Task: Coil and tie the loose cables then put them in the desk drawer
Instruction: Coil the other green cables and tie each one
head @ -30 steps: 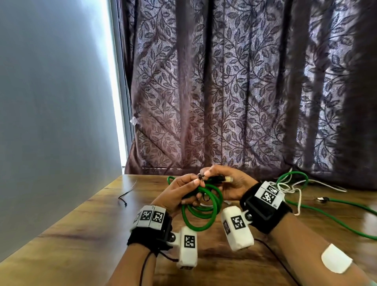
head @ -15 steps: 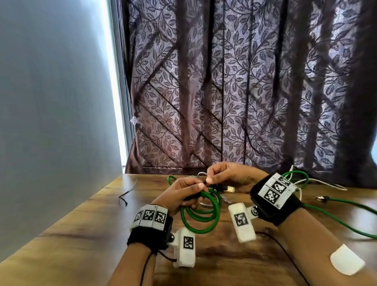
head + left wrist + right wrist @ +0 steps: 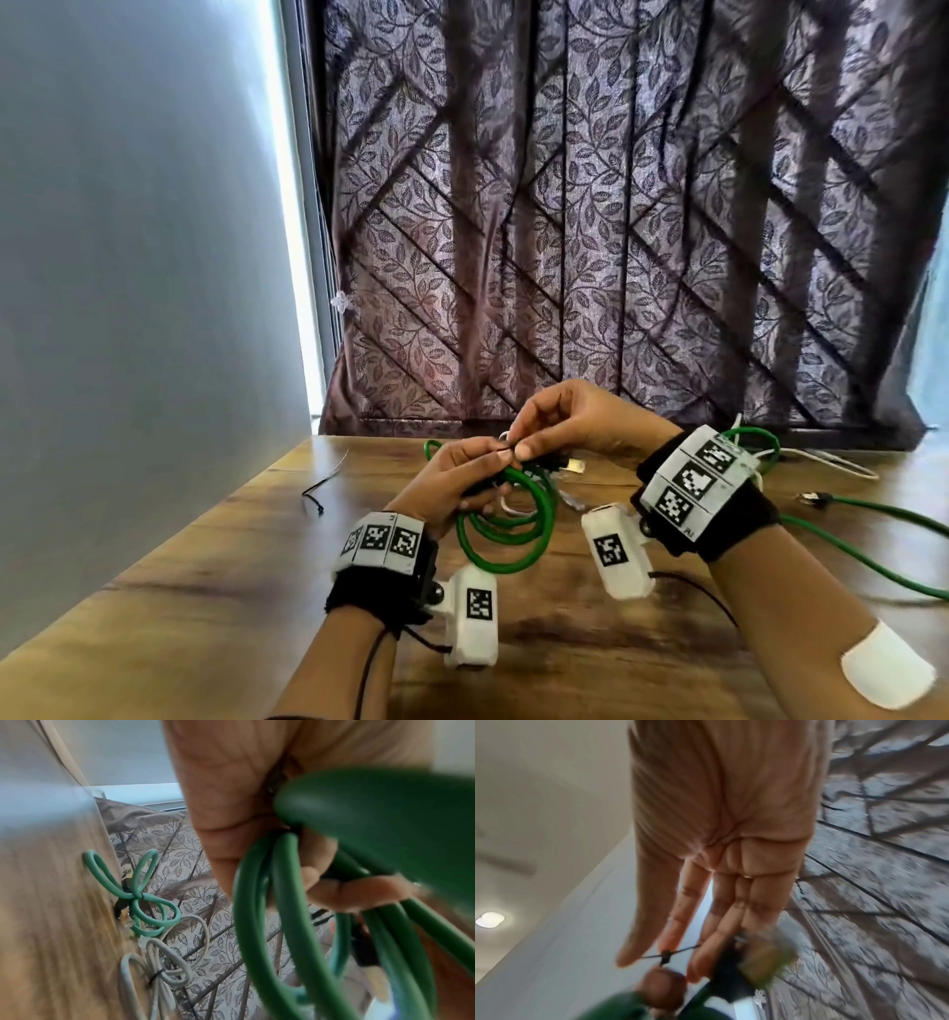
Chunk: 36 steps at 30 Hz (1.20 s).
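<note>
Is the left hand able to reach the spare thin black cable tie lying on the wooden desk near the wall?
Probably not right now. The left hand grips the coiled green cable, so it is occupied. The thin black cable tie lies uncovered on the wooden desk, with nothing between.

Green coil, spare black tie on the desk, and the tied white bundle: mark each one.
Green coil (image 3: pixel 506 539): head view, lower arc of the loops.
Black tie (image 3: pixel 321 485): head view, mid-strand, lying on the desk.
White bundle (image 3: pixel 164 971): left wrist view, loops near its tie.
</note>
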Each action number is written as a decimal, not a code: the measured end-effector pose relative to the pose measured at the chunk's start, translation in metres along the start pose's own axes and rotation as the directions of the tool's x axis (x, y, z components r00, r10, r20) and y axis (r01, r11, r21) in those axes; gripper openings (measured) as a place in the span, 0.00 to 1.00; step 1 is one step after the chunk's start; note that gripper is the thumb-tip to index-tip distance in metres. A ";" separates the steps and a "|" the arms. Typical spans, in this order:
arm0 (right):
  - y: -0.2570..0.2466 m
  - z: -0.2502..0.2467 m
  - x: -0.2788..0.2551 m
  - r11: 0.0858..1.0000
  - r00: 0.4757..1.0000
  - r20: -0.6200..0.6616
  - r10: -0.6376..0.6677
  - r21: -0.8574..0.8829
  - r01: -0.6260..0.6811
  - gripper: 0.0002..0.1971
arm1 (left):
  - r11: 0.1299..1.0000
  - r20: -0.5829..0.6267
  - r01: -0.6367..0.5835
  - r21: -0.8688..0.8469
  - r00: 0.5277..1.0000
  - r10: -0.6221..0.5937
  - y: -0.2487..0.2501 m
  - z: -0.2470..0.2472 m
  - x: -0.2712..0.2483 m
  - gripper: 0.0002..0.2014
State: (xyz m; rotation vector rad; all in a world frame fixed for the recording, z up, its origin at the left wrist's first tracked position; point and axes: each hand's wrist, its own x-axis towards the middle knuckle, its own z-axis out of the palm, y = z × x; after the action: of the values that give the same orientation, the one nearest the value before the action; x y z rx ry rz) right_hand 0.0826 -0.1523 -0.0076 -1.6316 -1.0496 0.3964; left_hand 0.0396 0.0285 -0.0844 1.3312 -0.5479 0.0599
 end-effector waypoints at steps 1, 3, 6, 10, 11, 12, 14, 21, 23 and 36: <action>-0.004 0.000 -0.001 0.995 1.000 0.006 -0.021 -0.096 0.021 0.08 | 1.000 -0.036 0.002 -0.002 0.999 -0.002 -0.001 -0.001 0.001 0.16; -0.014 0.004 -0.002 0.915 0.997 0.024 -0.072 -0.396 0.076 0.09 | 1.000 -0.084 0.003 0.027 0.996 0.000 -0.002 -0.001 0.002 0.12; -0.022 0.015 -0.002 0.692 0.989 0.041 -0.142 -0.710 0.129 0.05 | 0.997 -0.087 -0.009 0.072 0.996 0.015 -0.002 0.000 0.002 0.11; -0.018 0.015 0.000 0.594 0.967 -0.009 -0.253 -0.791 0.148 0.05 | 0.993 -0.138 -0.070 0.099 0.987 0.084 0.001 0.001 0.003 0.14; -0.016 0.015 0.002 0.571 0.955 -0.040 -0.294 -0.809 0.142 0.06 | 0.987 -0.176 -0.095 0.128 0.977 0.117 0.002 0.001 0.004 0.09; -0.014 0.016 0.004 0.551 0.942 -0.063 -0.330 -0.823 0.138 0.06 | 0.977 -0.222 -0.120 0.178 0.962 0.158 0.003 0.001 0.005 0.06; -0.009 0.024 0.007 0.508 0.915 -0.054 -0.400 -0.844 0.173 0.06 | 0.931 -0.297 -0.142 0.335 0.922 0.247 0.004 -0.002 0.006 0.09; -0.029 0.027 0.001 0.607 0.863 -0.063 -0.501 -0.736 0.299 0.06 | 0.774 -0.425 -0.143 0.617 0.767 0.481 0.011 -0.012 0.002 0.09; -0.033 0.025 -0.003 0.658 0.868 -0.065 -0.492 -0.680 0.323 0.08 | 0.753 -0.400 -0.171 0.636 0.761 0.511 0.015 -0.005 0.002 0.06; -0.024 0.047 0.002 0.813 0.917 -0.063 -0.393 -0.489 0.315 0.06 | 0.634 -0.313 -0.220 0.741 0.723 0.617 0.017 -0.019 -0.004 0.06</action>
State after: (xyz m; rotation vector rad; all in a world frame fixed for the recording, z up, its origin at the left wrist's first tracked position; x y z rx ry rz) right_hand 0.0396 -0.1222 -0.0017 -1.7968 -1.3662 -0.2667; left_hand 0.0369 0.0516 -0.0736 1.7420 -0.3456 1.1307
